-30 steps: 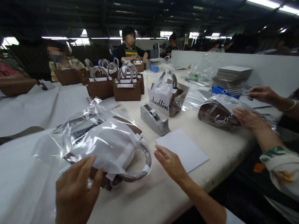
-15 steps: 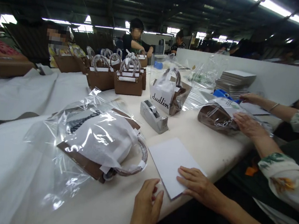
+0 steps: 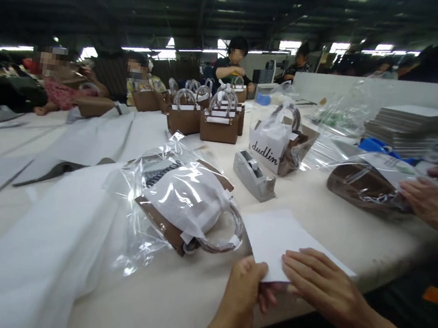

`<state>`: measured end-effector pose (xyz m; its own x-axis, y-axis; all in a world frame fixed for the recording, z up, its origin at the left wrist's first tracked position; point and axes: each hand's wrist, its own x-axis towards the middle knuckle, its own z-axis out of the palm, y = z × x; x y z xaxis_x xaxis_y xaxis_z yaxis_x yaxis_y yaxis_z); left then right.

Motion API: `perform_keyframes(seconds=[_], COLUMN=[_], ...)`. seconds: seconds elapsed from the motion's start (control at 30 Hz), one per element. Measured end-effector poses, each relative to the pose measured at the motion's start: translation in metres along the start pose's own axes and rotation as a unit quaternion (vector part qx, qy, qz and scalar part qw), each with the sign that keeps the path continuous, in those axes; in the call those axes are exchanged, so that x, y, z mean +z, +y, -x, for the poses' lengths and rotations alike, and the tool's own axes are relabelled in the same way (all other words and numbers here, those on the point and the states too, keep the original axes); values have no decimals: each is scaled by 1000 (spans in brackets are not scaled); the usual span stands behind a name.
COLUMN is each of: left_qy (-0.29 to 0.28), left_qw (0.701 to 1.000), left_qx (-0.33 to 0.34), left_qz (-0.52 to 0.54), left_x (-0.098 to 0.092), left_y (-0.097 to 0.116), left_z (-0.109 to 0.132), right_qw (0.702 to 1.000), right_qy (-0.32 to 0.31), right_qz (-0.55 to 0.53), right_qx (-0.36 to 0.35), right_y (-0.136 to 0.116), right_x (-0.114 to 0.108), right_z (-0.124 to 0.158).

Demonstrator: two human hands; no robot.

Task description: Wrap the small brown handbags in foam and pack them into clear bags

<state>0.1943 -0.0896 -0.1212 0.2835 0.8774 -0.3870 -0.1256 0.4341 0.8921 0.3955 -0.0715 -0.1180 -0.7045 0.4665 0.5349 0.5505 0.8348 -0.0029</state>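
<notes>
A white cardboard sheet (image 3: pixel 280 231) lies at the table's front edge. My left hand (image 3: pixel 241 290) pinches its near left corner between thumb and fingers, with some fingertips tucked underneath. Flat on top of the sheet rests my right hand (image 3: pixel 322 280), fingers stretched out. Just left of the sheet, a brown handbag (image 3: pixel 160 226) lies on its side in a clear plastic bag, its front covered by white tissue and its wrapped handle close to the sheet. Behind the sheet stands a grey tape dispenser (image 3: pixel 255 177).
A bagged handbag marked "dudlin" (image 3: pixel 281 145) stands beyond the dispenser, near several brown handbags (image 3: pixel 218 129). At right, a co-worker's hands (image 3: pixel 431 205) touch another bagged handbag (image 3: pixel 361 185). A cardboard stack (image 3: pixel 405 129) is behind. White sheeting (image 3: pixel 40 232) covers the left.
My left hand has gone from beside the sheet to gripping its near corner. My right hand stays flat on it. The view has swung left, so things appear shifted right.
</notes>
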Motion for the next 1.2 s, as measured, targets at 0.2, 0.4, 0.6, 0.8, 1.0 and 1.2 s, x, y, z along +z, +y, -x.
perform_keyframes(seconds=[0.2, 0.4, 0.6, 0.8, 1.0, 1.2], left_qy=[-32, 350, 435, 402, 366, 355], left_qw=[972, 632, 483, 514, 504, 525], left_qx=[88, 427, 304, 400, 442, 464], left_qz=[-215, -544, -696, -644, -646, -619], left_x=[-7, -81, -158, -155, -152, -150], left_y=[5, 50, 90, 90, 86, 84], left_z=[46, 54, 35, 32, 38, 36], right_qw=[701, 398, 389, 413, 421, 448], right_qy=[57, 38, 15, 92, 164, 156], right_qz=[-290, -593, -692, -712, -698, -686], right_qx=[649, 699, 608, 560, 556, 551], right_y=[0, -13, -30, -29, -29, -31], right_x=[-18, -12, 21, 54, 77, 104], right_z=[14, -27, -86, -134, -191, -218])
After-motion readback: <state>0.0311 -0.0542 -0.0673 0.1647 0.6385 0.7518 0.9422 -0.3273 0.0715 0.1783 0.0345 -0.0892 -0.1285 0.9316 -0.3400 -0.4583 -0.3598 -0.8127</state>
